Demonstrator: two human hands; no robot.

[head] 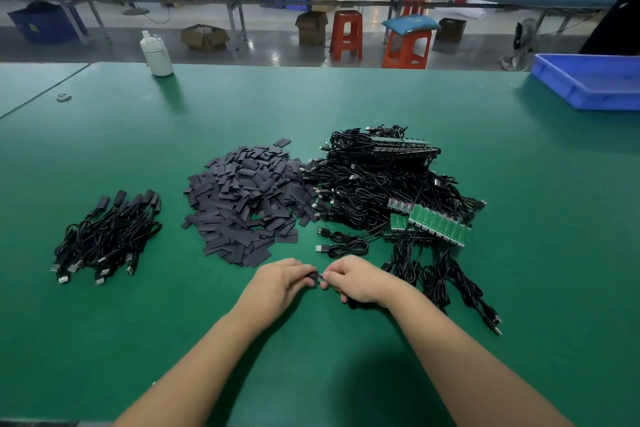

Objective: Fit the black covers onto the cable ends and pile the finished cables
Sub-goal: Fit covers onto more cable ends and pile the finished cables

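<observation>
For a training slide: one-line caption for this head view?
Both hands, left and right, fit a black cover onto a cable end, between the finished cables and the loose covers.

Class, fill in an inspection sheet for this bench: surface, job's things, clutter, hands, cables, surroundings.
Surface: green bench mat, one seam at far left.
Job's things: heap of black covers mid-bench; finished cables pile to its left.
Clutter: white bottle and blue tray at the far edge.
Hands: left hand pinches a black cover; right hand pinches a cable end; the two meet.
Cables: uncovered cables heap with green boards on the right.
Surroundings: orange stools, cardboard boxes, long benches beyond.
</observation>
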